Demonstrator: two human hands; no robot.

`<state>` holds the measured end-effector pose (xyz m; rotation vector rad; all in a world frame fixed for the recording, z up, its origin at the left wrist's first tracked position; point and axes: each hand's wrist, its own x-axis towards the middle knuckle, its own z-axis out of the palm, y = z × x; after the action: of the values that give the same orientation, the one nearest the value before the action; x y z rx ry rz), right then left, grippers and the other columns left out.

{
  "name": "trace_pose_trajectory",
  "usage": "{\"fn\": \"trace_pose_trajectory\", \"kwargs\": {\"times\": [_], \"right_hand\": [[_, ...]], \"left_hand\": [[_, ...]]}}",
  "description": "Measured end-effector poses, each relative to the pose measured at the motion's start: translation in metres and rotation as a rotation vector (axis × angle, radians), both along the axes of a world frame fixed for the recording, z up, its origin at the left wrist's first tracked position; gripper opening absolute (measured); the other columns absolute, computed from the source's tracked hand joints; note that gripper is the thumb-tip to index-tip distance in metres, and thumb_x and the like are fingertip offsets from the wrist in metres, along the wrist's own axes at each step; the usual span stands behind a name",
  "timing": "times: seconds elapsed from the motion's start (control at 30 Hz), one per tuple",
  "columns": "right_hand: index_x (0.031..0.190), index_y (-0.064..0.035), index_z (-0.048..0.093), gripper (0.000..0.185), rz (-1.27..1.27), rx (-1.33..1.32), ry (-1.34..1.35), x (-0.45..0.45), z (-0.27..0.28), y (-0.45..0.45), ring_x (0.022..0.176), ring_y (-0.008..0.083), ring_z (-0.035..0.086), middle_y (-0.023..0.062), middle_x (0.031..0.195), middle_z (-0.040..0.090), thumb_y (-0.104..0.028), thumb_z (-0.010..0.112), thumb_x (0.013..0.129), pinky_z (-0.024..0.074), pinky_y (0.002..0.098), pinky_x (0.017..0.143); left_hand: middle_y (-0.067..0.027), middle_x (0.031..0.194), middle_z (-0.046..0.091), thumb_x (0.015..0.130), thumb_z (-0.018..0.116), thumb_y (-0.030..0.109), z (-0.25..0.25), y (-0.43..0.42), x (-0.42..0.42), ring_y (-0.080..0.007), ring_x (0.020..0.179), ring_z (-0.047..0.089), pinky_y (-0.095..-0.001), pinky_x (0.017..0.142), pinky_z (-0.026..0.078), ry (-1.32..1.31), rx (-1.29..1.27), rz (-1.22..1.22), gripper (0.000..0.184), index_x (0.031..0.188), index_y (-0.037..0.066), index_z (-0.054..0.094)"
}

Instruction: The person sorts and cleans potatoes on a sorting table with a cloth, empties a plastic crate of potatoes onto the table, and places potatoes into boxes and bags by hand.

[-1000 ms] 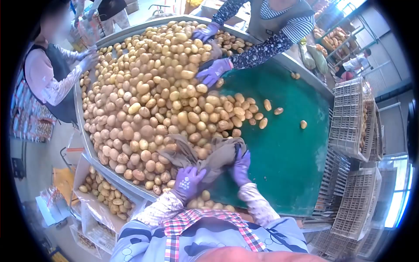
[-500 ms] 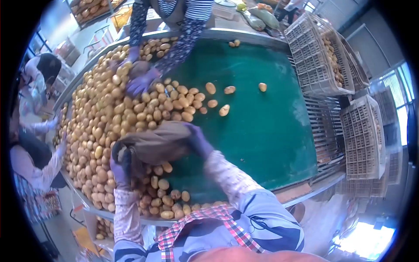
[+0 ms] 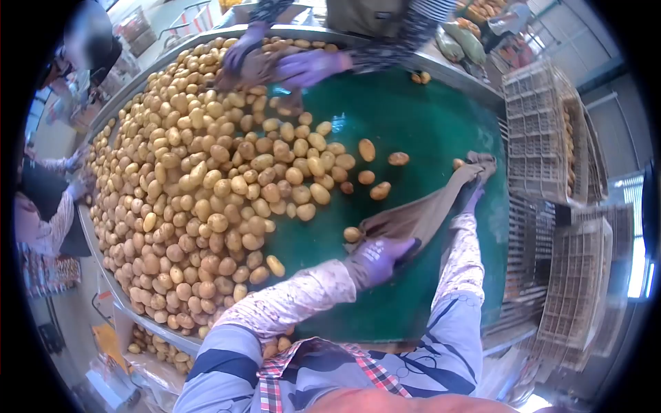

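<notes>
A brown cloth (image 3: 427,208) is stretched slantwise over the green table surface (image 3: 454,275), gripped at both ends. My left hand (image 3: 377,261), in a purple glove, is closed on its near left end, beside a single potato (image 3: 352,235). Further out to the right, my right hand (image 3: 472,195) is closed on the far end, its fingers partly hidden by the fabric. One potato (image 3: 458,164) touches or lies close to the cloth's far end. A large heap of potatoes (image 3: 206,186) covers the left side, with a few loose ones at its right edge.
Across the table, another person's gloved hands (image 3: 310,67) hold a brown cloth (image 3: 258,67) over the heap. More people stand at the left. Plastic crates (image 3: 540,138) stand on the right, beyond a slatted section (image 3: 533,241). A metal rim (image 3: 475,76) borders the table.
Both my hands have carried the cloth from the heap to the right, stretching it out over the green surface. The view has shifted. The person opposite now holds a cloth higher on the heap.
</notes>
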<state>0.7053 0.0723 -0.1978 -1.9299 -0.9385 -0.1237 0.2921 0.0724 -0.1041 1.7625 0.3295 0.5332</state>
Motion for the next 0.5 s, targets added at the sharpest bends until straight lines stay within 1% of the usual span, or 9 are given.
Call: {"fn": "trace_pose_trajectory", "kwargs": {"times": [0.07, 0.17, 0.2, 0.23, 0.3, 0.33, 0.43, 0.47, 0.5], "right_hand": [[0.131, -0.0064, 0.044, 0.047, 0.166, 0.167, 0.200, 0.007, -0.041, 0.032, 0.103, 0.0220, 0.055, 0.0116, 0.115, 0.055, -0.024, 0.059, 0.090, 0.0473, 0.0319, 0.088], [0.124, -0.0067, 0.049, 0.039, 0.315, 0.712, 1.197, -0.061, -0.024, 0.073, 0.097, 0.0202, 0.055, 0.0101, 0.109, 0.055, -0.015, 0.059, 0.088, 0.0478, 0.0317, 0.084], [0.123, -0.0054, 0.051, 0.044, 0.334, 0.493, 0.891, -0.081, -0.040, 0.088, 0.098, 0.0235, 0.055, 0.0114, 0.109, 0.056, -0.019, 0.064, 0.083, 0.0474, 0.0343, 0.086], [0.121, -0.0041, 0.054, 0.049, 0.356, 0.280, 0.579, -0.096, -0.059, 0.105, 0.099, 0.0268, 0.055, 0.0128, 0.109, 0.058, -0.022, 0.069, 0.077, 0.0469, 0.0370, 0.088], [0.121, -0.0057, 0.057, 0.061, 0.196, -0.135, -0.469, -0.177, -0.030, 0.135, 0.104, 0.0342, 0.056, 0.0172, 0.113, 0.059, -0.028, 0.077, 0.068, 0.0459, 0.0427, 0.091], [0.123, -0.0088, 0.056, 0.067, 0.251, -0.246, -0.351, -0.220, -0.008, 0.146, 0.104, 0.0361, 0.056, 0.0185, 0.113, 0.060, -0.032, 0.080, 0.064, 0.0459, 0.0467, 0.089], [0.129, -0.0086, 0.049, 0.055, 0.648, 0.007, 0.398, -0.340, 0.003, 0.157, 0.071, 0.0177, 0.052, 0.0113, 0.096, 0.059, -0.009, 0.068, 0.078, 0.0489, 0.0339, 0.069], [0.129, -0.0044, 0.047, 0.055, 0.657, -0.056, 0.517, -0.386, 0.041, 0.148, 0.082, 0.0195, 0.056, 0.0123, 0.102, 0.059, -0.008, 0.069, 0.079, 0.0493, 0.0353, 0.076], [0.128, -0.0015, 0.048, 0.052, 0.790, 0.160, 0.329, -0.412, 0.023, 0.151, 0.095, 0.0197, 0.056, 0.0133, 0.108, 0.058, -0.010, 0.069, 0.081, 0.0480, 0.0343, 0.081]], "left_hand": [[-0.0209, 0.104, 0.066, 0.084, 0.063, 0.017, 0.021, 0.010, -0.018, -0.0337, 0.094, 0.065, -0.0392, 0.084, 0.050, 0.177, 0.122, 0.053, 0.041, 0.124, 0.010, 0.057], [-0.0193, 0.101, 0.067, 0.084, 0.063, 0.015, 0.009, 0.025, -0.085, -0.0321, 0.092, 0.067, -0.0378, 0.082, 0.051, 0.176, -0.087, 0.160, 0.038, 0.122, 0.010, 0.060], [-0.0166, 0.104, 0.068, 0.085, 0.063, 0.014, 0.026, 0.035, -0.114, -0.0283, 0.094, 0.067, -0.0356, 0.084, 0.051, 0.276, 0.018, 0.244, 0.037, 0.122, 0.008, 0.060], [-0.0148, 0.105, 0.068, 0.086, 0.064, 0.015, 0.025, 0.038, -0.147, -0.0230, 0.095, 0.067, -0.0335, 0.085, 0.051, 0.317, -0.301, 0.300, 0.035, 0.119, 0.004, 0.061], [-0.0130, 0.106, 0.069, 0.087, 0.064, 0.017, 0.025, 0.043, -0.212, -0.0200, 0.094, 0.067, -0.0302, 0.086, 0.051, 0.381, -0.176, 0.441, 0.034, 0.118, 0.002, 0.062], [-0.0117, 0.107, 0.069, 0.087, 0.063, 0.016, 0.041, 0.038, -0.236, -0.0186, 0.094, 0.066, -0.0296, 0.086, 0.051, 0.424, -0.334, 0.549, 0.032, 0.117, 0.003, 0.063], [-0.0066, 0.103, 0.068, 0.086, 0.065, 0.009, 0.054, 0.019, -0.316, -0.0125, 0.093, 0.062, -0.0284, 0.084, 0.051, 0.444, -0.202, 0.706, 0.029, 0.113, 0.001, 0.064], [-0.0039, 0.102, 0.067, 0.085, 0.066, 0.006, 0.047, 0.011, -0.348, -0.0108, 0.089, 0.060, -0.0264, 0.078, 0.051, 0.432, -0.195, 0.835, 0.027, 0.112, 0.001, 0.065], [-0.0013, 0.100, 0.066, 0.086, 0.065, 0.006, 0.058, 0.003, -0.364, -0.0081, 0.085, 0.059, -0.0238, 0.073, 0.050, 0.334, -0.438, 1.043, 0.026, 0.111, 0.002, 0.066]]}}
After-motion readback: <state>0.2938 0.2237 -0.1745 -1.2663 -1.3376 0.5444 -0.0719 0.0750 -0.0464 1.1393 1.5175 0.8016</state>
